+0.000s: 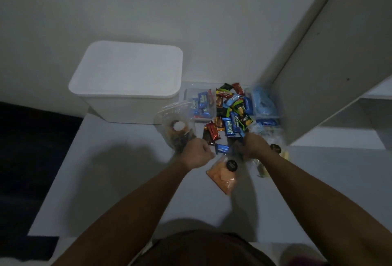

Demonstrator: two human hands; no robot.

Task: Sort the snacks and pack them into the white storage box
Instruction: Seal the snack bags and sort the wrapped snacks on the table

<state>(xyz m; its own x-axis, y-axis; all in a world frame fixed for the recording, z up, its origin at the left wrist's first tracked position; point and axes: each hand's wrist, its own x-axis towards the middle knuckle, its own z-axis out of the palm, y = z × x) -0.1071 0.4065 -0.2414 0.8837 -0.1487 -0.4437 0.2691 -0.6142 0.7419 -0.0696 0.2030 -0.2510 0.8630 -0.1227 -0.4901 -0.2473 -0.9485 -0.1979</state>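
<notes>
Both bare arms reach forward over the white desk point(127, 181). The left hand point(196, 153) is clenched on a clear cookie bag point(176, 125); the right hand point(253, 146) is curled — around what, unclear. Beyond the hands lies the snack pile point(231, 115), beside a clear tub point(200, 104) of blue bars. Farther left, the white storage box point(127, 75) sits lidded.

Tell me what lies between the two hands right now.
In the head view, a small blue snack bar lies between the left hand and the right hand, on the white table.

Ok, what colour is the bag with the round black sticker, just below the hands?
Orange, seen in the head view: the bag lies on the white table.
</notes>
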